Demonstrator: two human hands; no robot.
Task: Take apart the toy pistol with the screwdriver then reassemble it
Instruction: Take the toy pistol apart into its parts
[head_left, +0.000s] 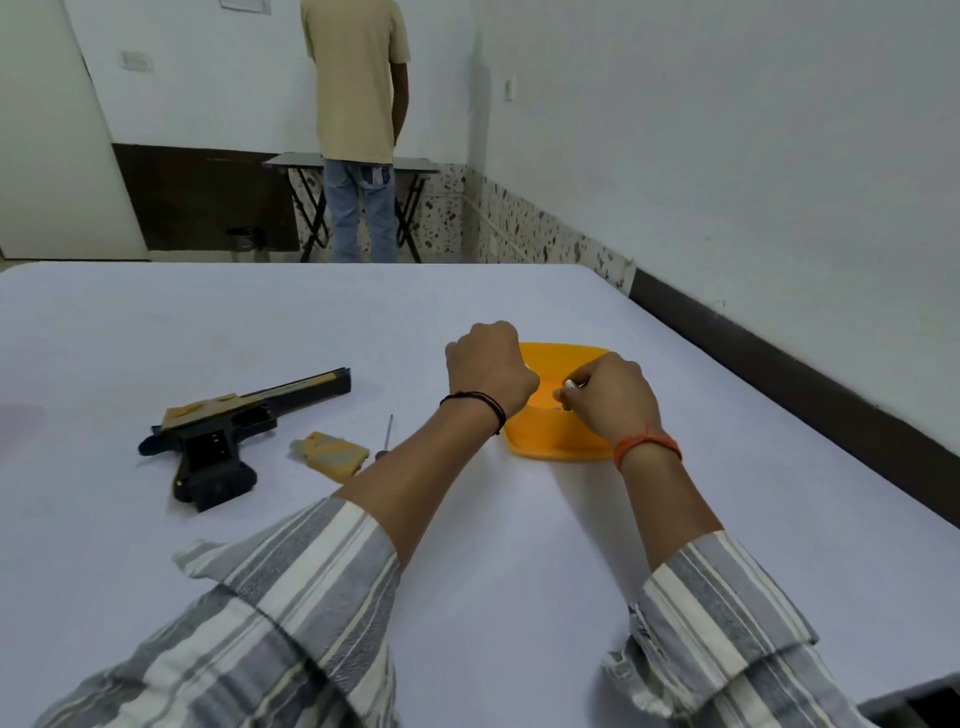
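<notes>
Head view shows the black-and-tan plastic toy pistol (228, 431) lying at left-centre on the white worktop (519, 545), seemingly light, rigid, best gripped at its handle, while left hand (491, 374) is fisted, contents unclear, and right hand (608, 397) pinches something tiny over the orange bowl (550, 441).

White walls (727, 130) with a dark skirting band (779, 374) meet over speckled terrazzo flooring (441, 218). A person in a beige shirt (356, 83) stands at a folding table (296, 158), back turned
</notes>
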